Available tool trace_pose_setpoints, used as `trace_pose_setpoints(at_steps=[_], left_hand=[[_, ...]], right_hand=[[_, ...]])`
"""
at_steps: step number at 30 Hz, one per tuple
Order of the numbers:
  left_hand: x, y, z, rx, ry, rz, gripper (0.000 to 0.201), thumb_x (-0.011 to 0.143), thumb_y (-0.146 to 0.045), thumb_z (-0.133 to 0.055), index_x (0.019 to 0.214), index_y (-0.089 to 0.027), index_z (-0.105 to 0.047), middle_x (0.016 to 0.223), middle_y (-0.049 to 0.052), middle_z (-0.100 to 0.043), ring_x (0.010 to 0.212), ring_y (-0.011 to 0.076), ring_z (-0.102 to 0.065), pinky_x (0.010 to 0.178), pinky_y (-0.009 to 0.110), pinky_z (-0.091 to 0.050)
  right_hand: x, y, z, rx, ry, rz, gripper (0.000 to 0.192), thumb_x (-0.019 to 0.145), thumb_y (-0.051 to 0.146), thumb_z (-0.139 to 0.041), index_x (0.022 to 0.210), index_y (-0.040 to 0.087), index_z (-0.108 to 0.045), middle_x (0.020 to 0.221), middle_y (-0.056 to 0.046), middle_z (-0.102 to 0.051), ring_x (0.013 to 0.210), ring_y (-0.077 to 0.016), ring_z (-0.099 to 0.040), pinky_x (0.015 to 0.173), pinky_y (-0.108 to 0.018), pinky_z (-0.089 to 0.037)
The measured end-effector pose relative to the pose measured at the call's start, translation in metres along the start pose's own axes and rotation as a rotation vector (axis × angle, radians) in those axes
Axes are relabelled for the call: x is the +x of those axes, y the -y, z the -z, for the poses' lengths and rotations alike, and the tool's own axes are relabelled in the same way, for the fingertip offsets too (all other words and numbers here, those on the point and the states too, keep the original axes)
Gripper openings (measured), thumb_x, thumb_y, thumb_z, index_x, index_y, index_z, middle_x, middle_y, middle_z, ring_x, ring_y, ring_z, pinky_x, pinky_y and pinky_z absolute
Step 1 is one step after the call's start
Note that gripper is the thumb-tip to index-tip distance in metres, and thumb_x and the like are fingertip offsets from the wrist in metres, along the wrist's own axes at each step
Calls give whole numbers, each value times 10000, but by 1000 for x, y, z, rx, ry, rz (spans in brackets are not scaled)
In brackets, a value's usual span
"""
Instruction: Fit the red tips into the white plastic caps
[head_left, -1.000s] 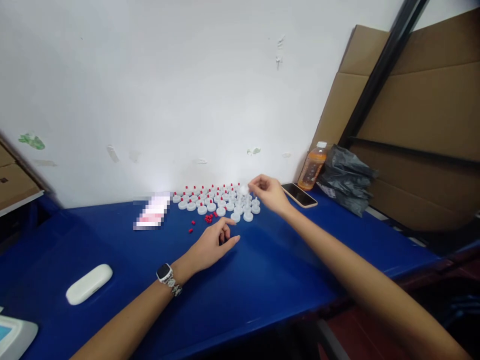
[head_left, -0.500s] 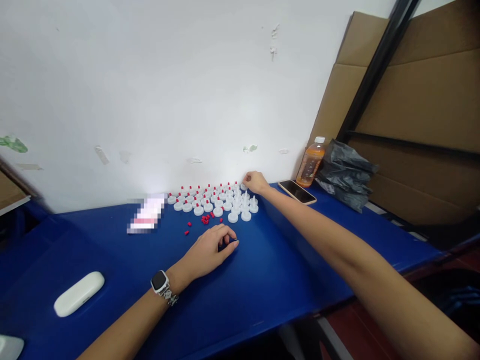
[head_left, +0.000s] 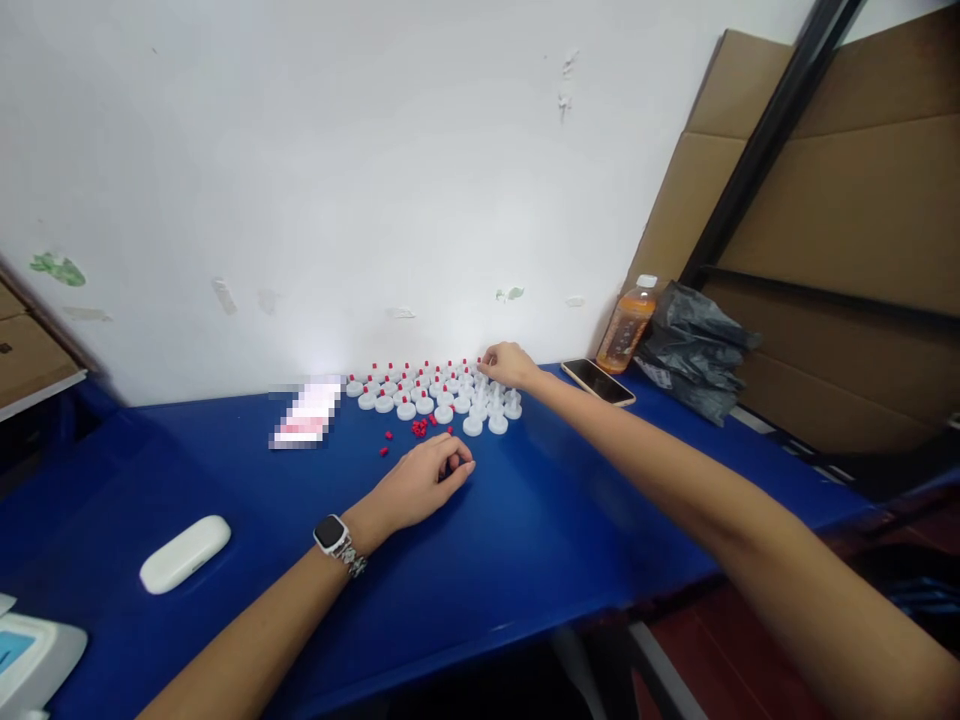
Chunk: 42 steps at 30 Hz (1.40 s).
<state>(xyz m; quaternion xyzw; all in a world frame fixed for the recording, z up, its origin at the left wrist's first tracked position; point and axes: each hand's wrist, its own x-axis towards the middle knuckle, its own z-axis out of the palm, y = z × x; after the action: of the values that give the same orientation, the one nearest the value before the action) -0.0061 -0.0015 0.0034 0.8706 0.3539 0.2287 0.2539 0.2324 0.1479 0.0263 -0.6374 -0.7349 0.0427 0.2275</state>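
While reaching across the blue table (head_left: 525,560), right hand (head_left: 508,364) rested at the far right corner of the cluster of white caps (head_left: 439,392), fingers curled down onto a cap there; too small to tell whether anything was actually pinched. Left hand (head_left: 420,484) lay on the table just in front of the cluster, fingers curled loosely under, possibly closed on something small, though not clear enough to tell. Loose red plugs (head_left: 420,428) scattered between the left hand and the front row of caps, close to the fingertips. Many caps already topped with red tips, a few at the right front plain white.

Compared with a second ago: right hand lowered from above the caps, where a white cap had been held up, down to the back corner of the cluster. Left hand's fingers, stretched out before, now tucked in.

Also on the table: white case (head_left: 184,553) lying near the left forearm, well apart from the caps; phone (head_left: 598,381) flat just right of the right hand; orange drink bottle (head_left: 627,326) upright behind it, holding orange liquid; crumpled black bag (head_left: 694,345) beside the bottle, contents hidden.
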Motion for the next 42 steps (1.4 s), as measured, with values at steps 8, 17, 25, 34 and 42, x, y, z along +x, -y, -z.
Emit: trace_pose_setpoints(at_steps=[8,17,25,34,42], left_hand=[[-1,0,2,-27,-9,18,236,950,-400,-473,929,-216,-621,809,7,-607,706,138,-537,644,269,-431],[-1,6,24,71,-413,122,341,901,-466,-557,1114,-204,-509,998,38,-591,739,141,-554,694,297,-452],[-4,9,30,61,-204,28,313,985,-482,-416,1078,-219,-557,928,18,-565,764,153,-535,718,307,-431],[-5,27,31,80,-142,65,349,1013,-492,-302,919,-209,-483,966,35,-513,858,185,-536,847,358,-434],[-7,27,36,88,-138,79,361,1015,-502,-280,907,-211,-464,967,30,-507,856,182,-539,848,356,-433]], right_hand=[[10,9,4,5,43,-43,86,747,210,-703,781,157,-762,828,-99,-744,782,-202,-664,711,-269,-456],[-68,55,33,442,-163,134,144,807,283,-667,809,160,-742,774,-46,-738,677,-155,-623,641,-261,-439],[-120,93,12,647,27,250,244,879,350,-608,793,176,-756,688,-9,-702,599,-127,-536,577,-251,-373],[-109,78,5,-57,-29,445,168,880,335,-641,941,203,-727,962,-75,-674,992,-254,-501,881,-394,-312],[-104,84,-8,-248,2,507,160,896,327,-639,923,184,-704,992,-102,-618,1015,-270,-461,874,-410,-290]])
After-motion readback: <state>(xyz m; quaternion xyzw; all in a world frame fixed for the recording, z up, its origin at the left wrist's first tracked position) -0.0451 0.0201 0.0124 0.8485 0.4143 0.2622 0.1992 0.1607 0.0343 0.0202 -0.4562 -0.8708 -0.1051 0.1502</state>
